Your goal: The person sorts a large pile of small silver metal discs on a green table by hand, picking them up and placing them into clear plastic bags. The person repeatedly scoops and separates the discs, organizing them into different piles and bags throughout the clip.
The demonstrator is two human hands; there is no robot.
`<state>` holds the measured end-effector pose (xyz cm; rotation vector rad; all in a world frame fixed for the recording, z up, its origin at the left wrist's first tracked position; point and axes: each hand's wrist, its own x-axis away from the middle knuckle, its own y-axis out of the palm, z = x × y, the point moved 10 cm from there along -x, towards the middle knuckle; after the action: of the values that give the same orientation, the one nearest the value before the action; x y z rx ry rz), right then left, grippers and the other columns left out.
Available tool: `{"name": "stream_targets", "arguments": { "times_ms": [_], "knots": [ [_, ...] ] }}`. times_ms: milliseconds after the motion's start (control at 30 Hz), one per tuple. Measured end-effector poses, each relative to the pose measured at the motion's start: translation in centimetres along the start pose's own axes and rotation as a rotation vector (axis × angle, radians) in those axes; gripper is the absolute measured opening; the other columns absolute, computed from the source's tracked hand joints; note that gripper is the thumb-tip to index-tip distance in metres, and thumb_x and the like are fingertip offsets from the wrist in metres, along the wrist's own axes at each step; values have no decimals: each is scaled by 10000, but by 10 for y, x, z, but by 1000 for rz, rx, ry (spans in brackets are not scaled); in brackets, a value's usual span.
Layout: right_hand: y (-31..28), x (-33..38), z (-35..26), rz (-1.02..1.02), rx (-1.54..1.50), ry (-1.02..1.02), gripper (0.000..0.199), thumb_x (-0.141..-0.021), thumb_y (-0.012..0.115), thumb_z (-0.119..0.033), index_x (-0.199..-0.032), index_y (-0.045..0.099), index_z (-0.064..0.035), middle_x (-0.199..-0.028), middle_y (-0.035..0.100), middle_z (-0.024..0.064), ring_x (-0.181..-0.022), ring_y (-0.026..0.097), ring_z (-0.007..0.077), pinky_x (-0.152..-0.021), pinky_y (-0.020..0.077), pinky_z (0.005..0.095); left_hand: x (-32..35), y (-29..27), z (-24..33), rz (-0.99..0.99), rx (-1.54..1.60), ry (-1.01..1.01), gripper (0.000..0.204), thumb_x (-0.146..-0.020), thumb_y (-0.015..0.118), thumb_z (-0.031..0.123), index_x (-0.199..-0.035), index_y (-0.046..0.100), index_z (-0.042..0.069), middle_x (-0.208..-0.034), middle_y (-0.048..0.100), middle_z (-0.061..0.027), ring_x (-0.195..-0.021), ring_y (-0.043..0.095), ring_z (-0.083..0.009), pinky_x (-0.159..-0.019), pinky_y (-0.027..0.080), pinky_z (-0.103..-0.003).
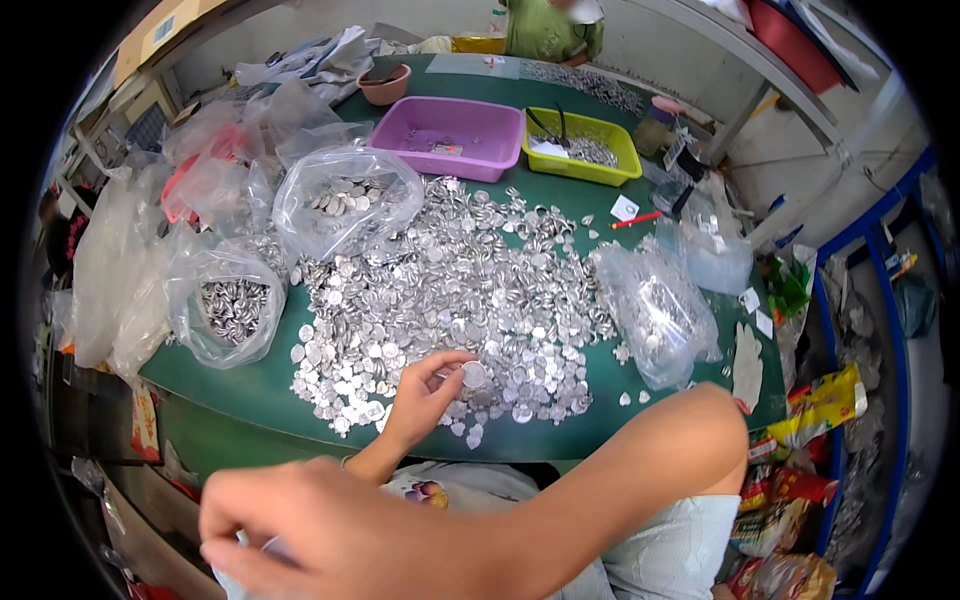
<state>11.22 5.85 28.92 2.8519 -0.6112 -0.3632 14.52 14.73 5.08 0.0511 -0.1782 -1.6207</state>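
Holding: left hand [425,395] pinches one silver disc [474,375]; right hand [310,535] curled, grip unclear.
Trays: purple tray [480,150], green tray [610,165], few discs.
Bags: three clear bags [345,205] of discs.

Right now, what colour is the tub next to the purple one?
The tub is bright yellow-green, seen best in the head view, right of the purple tub.

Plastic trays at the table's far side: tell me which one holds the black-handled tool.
The yellow-green tray, right of the purple tray. A black-handled tool lies in it; the purple one has only scattered bits.
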Motion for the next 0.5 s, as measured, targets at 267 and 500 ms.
{"name": "stream_targets", "arguments": {
  "times_ms": [267, 500],
  "knots": [
    [38, 22, -26, 14, 220, 132, 116, -759, 535, -114, -723, 588, -18, -726, 622, 177, -737, 605, 345, -665, 462, 426, 18, -10, -2, 17, -45, -25, 218, -882, 530, 39, -1085, 602, 5, -760, 570, 34, -604, 454, 7, -509, 357, -152],
    [41, 39, -26, -50, 203, -47, 126, -766, 542, -125, -760, 617, -24, -730, 627, 167, -726, 614, 328, -660, 473, 405, 23, 3, -9, -45, -58, -39, 228, -871, 548, 57, -1088, 606, 20, -839, 569, 12, -613, 470, 6, -536, 379, -149]
  ]
}}
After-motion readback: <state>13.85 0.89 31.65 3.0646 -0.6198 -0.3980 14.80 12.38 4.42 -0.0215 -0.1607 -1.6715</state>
